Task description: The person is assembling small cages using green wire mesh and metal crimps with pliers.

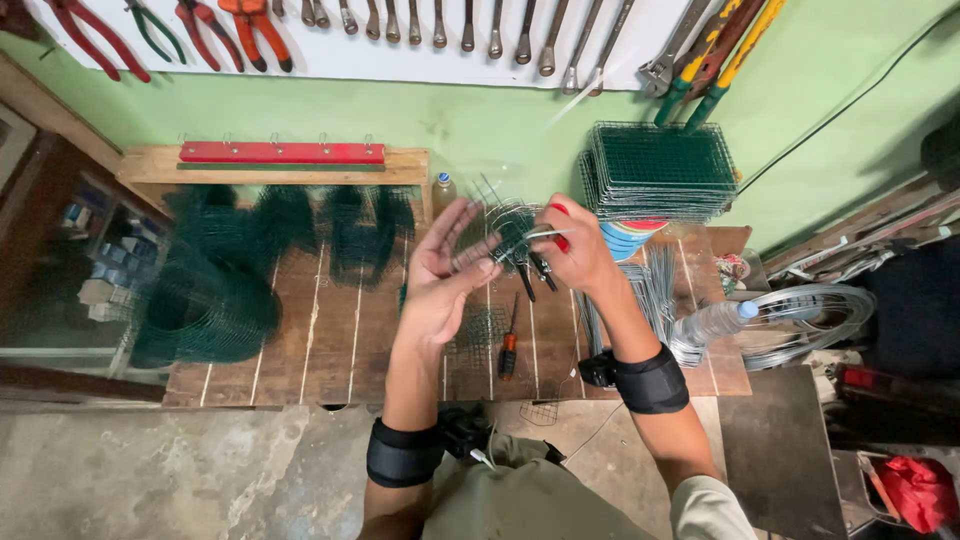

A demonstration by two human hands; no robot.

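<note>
In the head view, both hands are raised over the wooden surface (330,340) and meet at a small piece of green wire mesh (497,232). The left hand (447,275) is open, its fingers spread flat against the mesh – it seems to support the piece from the side so it does not bend away. The right hand (575,245) is clenched around pliers with red handles (556,235), and the tool points toward the mesh edge. Under the hands a screwdriver (508,345) lies on the planks, near enough to reach. A stack of mesh panels (660,170) stands at the wall, a plastic bottle (715,322) lies at the right, and rolls of green mesh (205,300) rest at the left.
</note>
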